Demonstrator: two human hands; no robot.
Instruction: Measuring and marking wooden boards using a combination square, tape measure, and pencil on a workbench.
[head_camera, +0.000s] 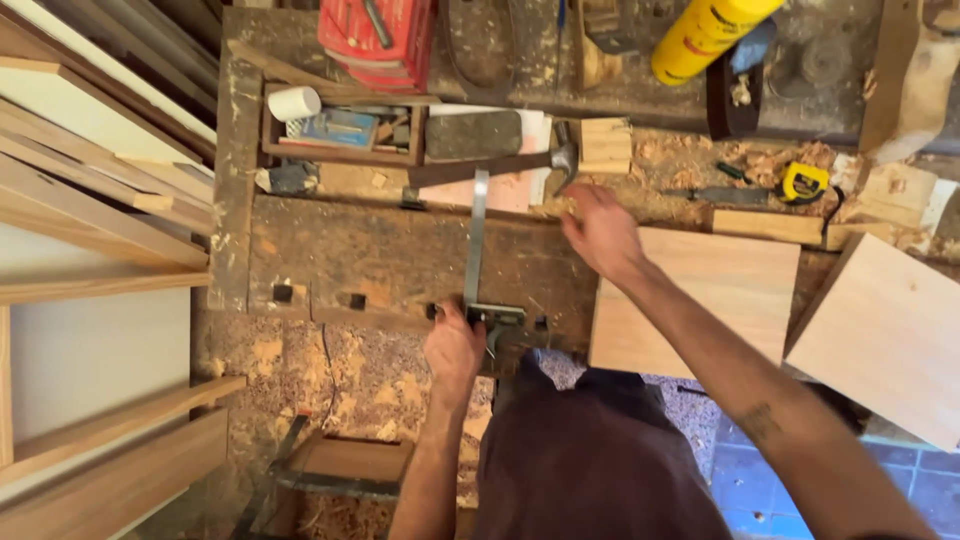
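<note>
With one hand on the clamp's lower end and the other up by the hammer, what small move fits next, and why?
Probably tighten the bar clamp: the left hand grips its lower jaw and handle at the workbench front edge, while the right hand rests at the far edge beside the hammer, not gripping it.

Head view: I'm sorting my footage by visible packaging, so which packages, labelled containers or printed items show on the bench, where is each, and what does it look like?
Yellow cartridge tube: top right, lying at a slant, yellow cylinder with a red and dark label.
Red case: top centre, ribbed red plastic box.
Blue packet: in the wooden tray at upper left, flat, blue with light print.
Tape measure: right, among the shavings, small yellow and black body with a round label.
</note>
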